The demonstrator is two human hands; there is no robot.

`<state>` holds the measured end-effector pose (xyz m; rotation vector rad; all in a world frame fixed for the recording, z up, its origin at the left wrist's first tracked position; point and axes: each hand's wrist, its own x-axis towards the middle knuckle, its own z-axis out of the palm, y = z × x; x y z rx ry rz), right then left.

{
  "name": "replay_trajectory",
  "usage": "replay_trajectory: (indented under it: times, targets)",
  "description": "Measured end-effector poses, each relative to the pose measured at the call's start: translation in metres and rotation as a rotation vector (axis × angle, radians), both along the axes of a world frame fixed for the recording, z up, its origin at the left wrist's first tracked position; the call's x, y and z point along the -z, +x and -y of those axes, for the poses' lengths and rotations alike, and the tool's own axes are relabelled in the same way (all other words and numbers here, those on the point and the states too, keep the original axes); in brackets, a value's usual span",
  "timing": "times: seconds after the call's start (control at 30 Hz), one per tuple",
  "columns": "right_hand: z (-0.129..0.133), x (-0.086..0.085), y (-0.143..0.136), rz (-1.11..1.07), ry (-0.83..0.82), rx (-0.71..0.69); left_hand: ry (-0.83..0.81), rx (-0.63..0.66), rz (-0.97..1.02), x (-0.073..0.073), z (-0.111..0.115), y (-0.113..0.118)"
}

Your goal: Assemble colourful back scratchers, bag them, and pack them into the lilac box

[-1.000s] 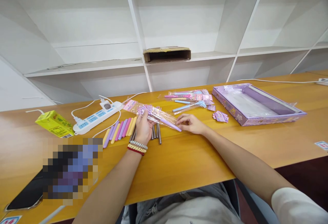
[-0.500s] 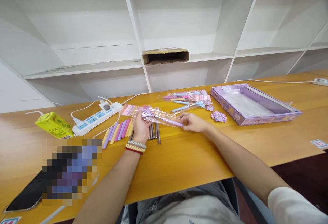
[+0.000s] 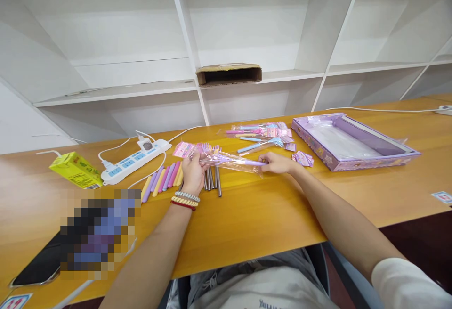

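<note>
My left hand [image 3: 193,175] is closed on a clear plastic bag [image 3: 237,166] with a pink card [image 3: 183,149] at its left end. A purple back scratcher [image 3: 249,162] lies lengthwise in the bag, its handle end sticking out on the right. The fingers of my right hand [image 3: 277,163] pinch that handle end. Just behind my left hand, purple claw heads [image 3: 212,148] show, and metal rods [image 3: 213,179] lie beneath it. Left of these is a row of yellow, pink and purple handles [image 3: 164,177].
Bagged back scratchers [image 3: 263,131] lie at the back, near small purple cards [image 3: 302,158] and an open purple box [image 3: 353,163]. On the left are a power strip [image 3: 136,160], a yellow drink carton [image 3: 76,171] and a dark phone [image 3: 37,262]. White shelves hold a cardboard box [image 3: 229,74].
My right hand has moved right, drawing the purple back scratcher along. Its claw end has slid away from my left hand, which stays near the same spot with the bag.
</note>
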<state>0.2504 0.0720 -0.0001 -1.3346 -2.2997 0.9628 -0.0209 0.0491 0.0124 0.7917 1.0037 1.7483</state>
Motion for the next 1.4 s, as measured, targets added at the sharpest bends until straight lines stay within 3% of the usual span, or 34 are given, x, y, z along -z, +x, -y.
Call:
replay_trajectory:
  times: [0.07, 0.2, 0.3, 0.37, 0.5, 0.7, 0.93, 1.03, 1.2, 1.27, 1.4]
  targets:
    - [-0.002, -0.003, 0.002, 0.083, 0.127, 0.073, 0.035, -0.053, -0.003, -0.003, 0.000, -0.001]
    - [-0.009, -0.001, 0.010, 0.238, 0.329, 0.356, 0.068, -0.309, 0.054, -0.012, -0.007, -0.024]
    - [-0.015, 0.005, 0.015, 0.139, 0.314, 0.521, 0.041, -0.494, 0.146, -0.018, -0.013, -0.047]
    - [-0.018, 0.009, 0.016, -0.014, 0.258, 0.578, 0.027, -0.522, 0.155, -0.020, -0.014, -0.055]
    - [-0.017, 0.012, 0.006, -0.268, 0.171, 0.601, 0.015, -0.301, 0.023, -0.017, -0.007, -0.036]
    - [0.000, 0.012, -0.020, -0.494, 0.047, 0.327, -0.012, 0.283, -0.445, -0.001, 0.017, 0.019]
    - [0.023, 0.018, -0.056, -0.785, -0.145, 0.155, 0.035, 0.541, -0.666, 0.012, 0.028, 0.035]
    - [0.024, 0.018, -0.062, -0.927, -0.165, 0.197, 0.079, 0.543, -0.740, 0.016, 0.030, 0.036]
    - [0.011, 0.020, -0.051, -0.857, -0.026, 0.350, 0.331, 0.133, -1.141, 0.013, 0.035, 0.034]
    - [0.005, 0.023, -0.044, -0.743, 0.102, 0.395, 0.464, 0.151, -1.340, 0.007, 0.039, 0.032]
    - [-0.003, 0.026, -0.033, -0.515, 0.348, 0.533, 0.618, 0.391, -1.583, 0.000, 0.046, 0.031]
